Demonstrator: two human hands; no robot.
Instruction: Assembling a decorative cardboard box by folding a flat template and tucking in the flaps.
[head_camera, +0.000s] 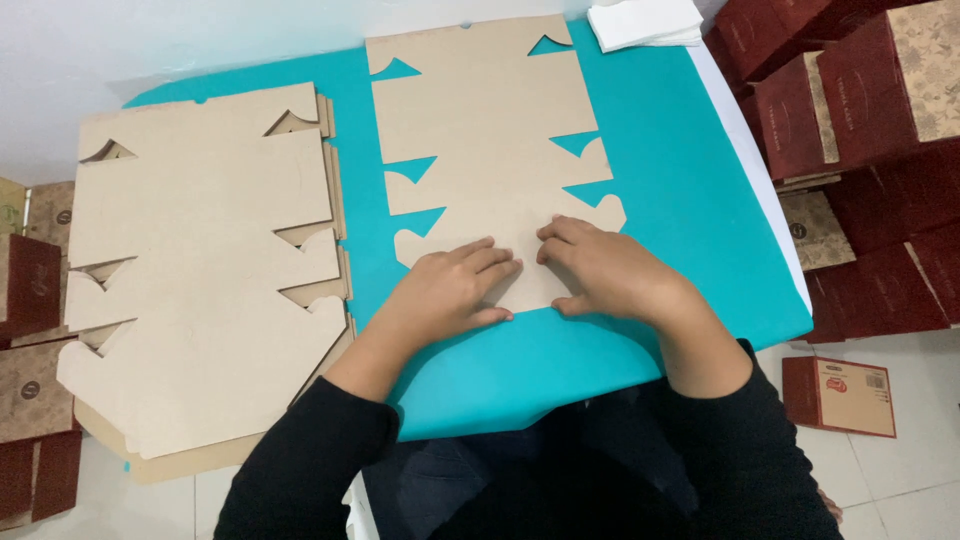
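Left hand (452, 285) and right hand (605, 268), both open with fingers flat, press side by side on the near edge of a die-cut cardboard blank (490, 130) lying on the turquoise desk (680, 200), a stack of like blanks (200, 260) to its left, dark red boxes (860, 100) beyond right.

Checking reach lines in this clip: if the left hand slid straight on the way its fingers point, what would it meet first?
The left hand, flat on the tan die-cut cardboard sheet, points right and slightly away; it would probably first meet the right hand's fingertips, just apart from it.
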